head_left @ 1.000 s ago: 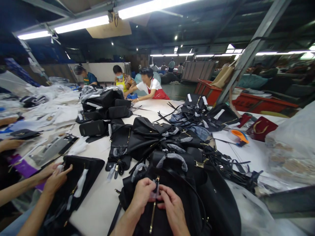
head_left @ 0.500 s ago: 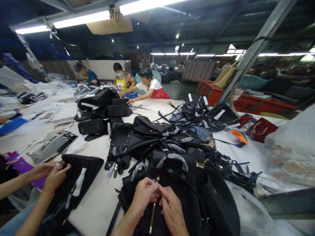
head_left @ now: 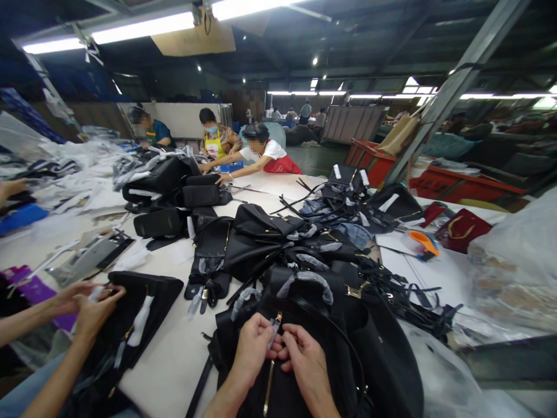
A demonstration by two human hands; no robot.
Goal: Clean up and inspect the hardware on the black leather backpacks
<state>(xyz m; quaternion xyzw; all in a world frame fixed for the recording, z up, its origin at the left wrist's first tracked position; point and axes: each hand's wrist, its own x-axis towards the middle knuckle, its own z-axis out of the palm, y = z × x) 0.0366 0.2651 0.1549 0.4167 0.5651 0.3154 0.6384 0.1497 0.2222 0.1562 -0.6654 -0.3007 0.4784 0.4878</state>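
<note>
A black backpack (head_left: 313, 371) lies in front of me, its gold zipper running down the front. My left hand (head_left: 255, 348) pinches the zipper pull (head_left: 275, 330), which hangs from a gold slider and has a pale, see-through wrap around it. Just to the right, my right hand (head_left: 307, 363) has its fingers curled in close to the left fingertips. Whatever it may hold is too small to make out. Clear wrapping covers the bag's top handle (head_left: 307, 281).
More black bags (head_left: 256, 238) are heaped beyond mine. At left, a co-worker's hands (head_left: 93, 305) handle another black bag (head_left: 143, 319). An orange tape roll (head_left: 424, 242) lies at right, near a large clear plastic bag (head_left: 513, 273). Another person (head_left: 265, 154) reaches over the far table.
My right hand has drawn slightly away from the left fingertips and curled its fingers. More of the wrapped zipper pull shows now. The far co-worker's arms have shifted a little left.
</note>
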